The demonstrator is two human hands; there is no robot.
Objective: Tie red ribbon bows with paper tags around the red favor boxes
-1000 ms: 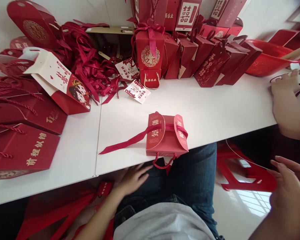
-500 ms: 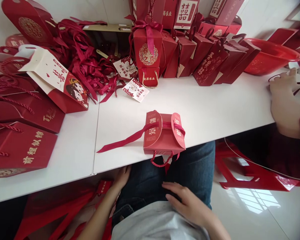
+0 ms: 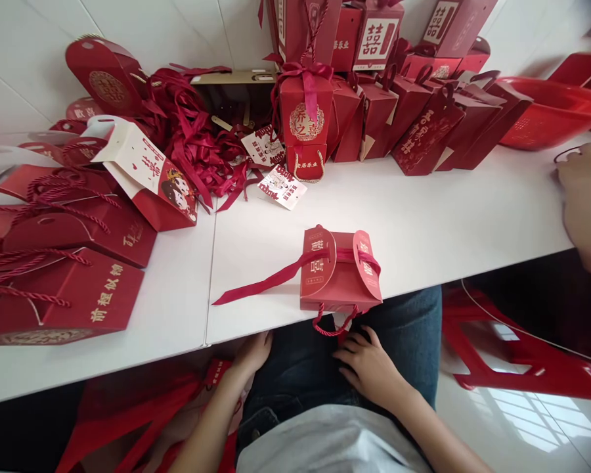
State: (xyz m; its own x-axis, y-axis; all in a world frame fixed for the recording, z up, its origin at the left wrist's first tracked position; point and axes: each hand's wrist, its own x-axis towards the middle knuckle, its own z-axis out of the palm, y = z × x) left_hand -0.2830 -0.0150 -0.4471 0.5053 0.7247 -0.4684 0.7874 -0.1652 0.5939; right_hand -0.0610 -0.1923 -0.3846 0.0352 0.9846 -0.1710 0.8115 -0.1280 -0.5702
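A small red gift box [image 3: 342, 272] sits at the table's front edge, its two rounded flaps folded over the top. A dark red ribbon [image 3: 270, 281] runs across it, with one long tail lying to the left. Its twisted cord handle [image 3: 328, 328] droops over the edge. My right hand [image 3: 367, 361] lies on my lap just below the handle, fingers spread and apart, close to a small red piece under the box. My left hand [image 3: 256, 353] rests against my thigh by the table edge; its fingertips are mostly hidden.
Red gift boxes with cord handles [image 3: 113, 295] crowd the left side. Behind them lie a ribbon heap [image 3: 197, 141] and printed cards [image 3: 282, 187]. More boxes [image 3: 426, 141] line the wall, beside a red basin [image 3: 551, 121]. Another person's hand [image 3: 586, 197] is at the right.
My right hand has moved forward over my lap, towards the box's handle, and its fingers have spread. My view has shifted slightly left. The box keeps its place on the table.
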